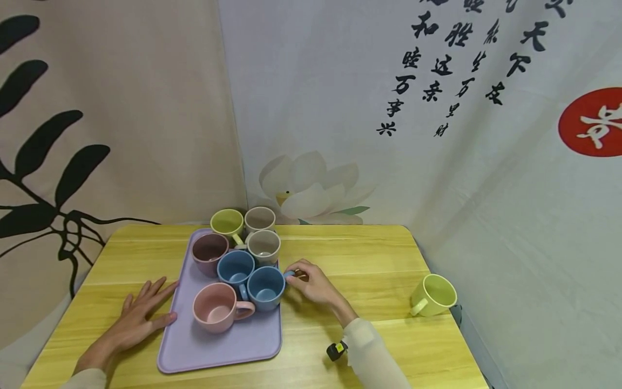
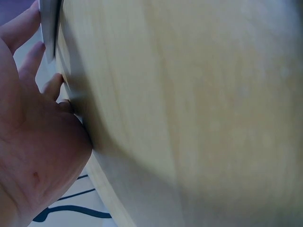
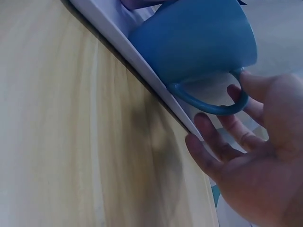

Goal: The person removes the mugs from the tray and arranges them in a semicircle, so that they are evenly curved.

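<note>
With thumb and fingertips my right hand (image 1: pixel 316 282) pinches the handle (image 3: pixel 215 108) of a blue mug (image 1: pixel 266 289) at the right edge of the lilac tray (image 1: pixel 221 356). In the right wrist view that mug's base is at the tray's rim. My left hand (image 1: pixel 138 319) lies with its fingers spread, thumb and fingertips at the tray's left rim. Crowded beside the held mug are another blue mug (image 1: pixel 236 267), a pink mug (image 1: pixel 214 308) and a mauve mug (image 1: pixel 209 254). Two pale grey mugs (image 1: pixel 264 246) and a yellow-green mug (image 1: pixel 227 221) stand at the tray's far end.
A lone light green mug (image 1: pixel 434 295) stands near the right edge of the wooden table (image 1: pixel 359 254). Behind the table hangs a printed cloth (image 1: pixel 311 108). A small black device (image 1: pixel 336 351) is at my right cuff.
</note>
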`<state>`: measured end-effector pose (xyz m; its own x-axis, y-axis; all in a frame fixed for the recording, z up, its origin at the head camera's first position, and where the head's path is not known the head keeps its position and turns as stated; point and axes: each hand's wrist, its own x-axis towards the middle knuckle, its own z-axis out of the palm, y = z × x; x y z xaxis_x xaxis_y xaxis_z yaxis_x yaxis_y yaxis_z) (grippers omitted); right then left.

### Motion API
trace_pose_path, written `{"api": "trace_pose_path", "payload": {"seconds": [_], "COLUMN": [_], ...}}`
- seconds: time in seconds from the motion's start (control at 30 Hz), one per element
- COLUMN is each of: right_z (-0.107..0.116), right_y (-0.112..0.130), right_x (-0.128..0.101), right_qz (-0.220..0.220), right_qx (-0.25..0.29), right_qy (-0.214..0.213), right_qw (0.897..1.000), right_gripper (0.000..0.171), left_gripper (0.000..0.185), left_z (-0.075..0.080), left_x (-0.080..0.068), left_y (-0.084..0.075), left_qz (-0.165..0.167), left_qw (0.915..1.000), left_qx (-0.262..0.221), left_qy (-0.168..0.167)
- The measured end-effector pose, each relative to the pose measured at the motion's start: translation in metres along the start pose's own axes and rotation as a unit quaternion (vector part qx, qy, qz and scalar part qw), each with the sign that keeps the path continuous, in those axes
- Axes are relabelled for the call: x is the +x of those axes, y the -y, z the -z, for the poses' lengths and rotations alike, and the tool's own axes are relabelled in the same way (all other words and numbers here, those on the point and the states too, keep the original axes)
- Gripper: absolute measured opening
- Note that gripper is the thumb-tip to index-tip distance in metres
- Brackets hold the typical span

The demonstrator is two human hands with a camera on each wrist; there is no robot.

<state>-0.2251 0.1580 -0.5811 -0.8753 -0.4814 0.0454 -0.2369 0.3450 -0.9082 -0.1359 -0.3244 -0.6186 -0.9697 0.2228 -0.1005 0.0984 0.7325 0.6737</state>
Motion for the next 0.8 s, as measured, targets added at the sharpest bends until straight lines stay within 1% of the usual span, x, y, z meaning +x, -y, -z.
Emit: {"api": "trace_pose_path", "payload": {"seconds": [0.1,0.23,0.43,0.53,0.63,0.8], "right_z": [0.003,0.008,0.013,0.014,0.014,0.013], "right_y": [0.001,0.004,0.007,0.009,0.01,0.012], "right_x": [-0.003,-0.006,-0.012,-0.014,-0.015,-0.019], "right_qz": [-0.005,-0.017,-0.021,-0.026,-0.027,-0.026], "right_qx": [0.004,0.013,0.0,0.004,0.01,0.021], "right_qy": [0.015,0.05,0.099,0.119,0.128,0.131], "right_qw": [1.0,0.999,0.995,0.993,0.991,0.991], "right_gripper": [0.016,0.014,0.018,0.021,0.022,0.021], "left_gripper": [0.084,0.084,0.085,0.085,0.085,0.086], "left_z": [0.0,0.0,0.0,0.0,0.0,0.001], "left_x": [0.0,0.0,0.0,0.0,0.0,0.001], "left_y": [0.0,-0.001,0.0,-0.001,-0.001,-0.001], "left_qz": [0.0,-0.001,0.001,0.001,0.001,0.007], "left_qw": [1.0,1.0,1.0,1.0,1.0,1.0], "left_qx": [-0.002,-0.004,-0.002,0.0,0.0,0.0], "left_qy": [0.0,0.0,0.002,0.001,0.001,0.005]}}
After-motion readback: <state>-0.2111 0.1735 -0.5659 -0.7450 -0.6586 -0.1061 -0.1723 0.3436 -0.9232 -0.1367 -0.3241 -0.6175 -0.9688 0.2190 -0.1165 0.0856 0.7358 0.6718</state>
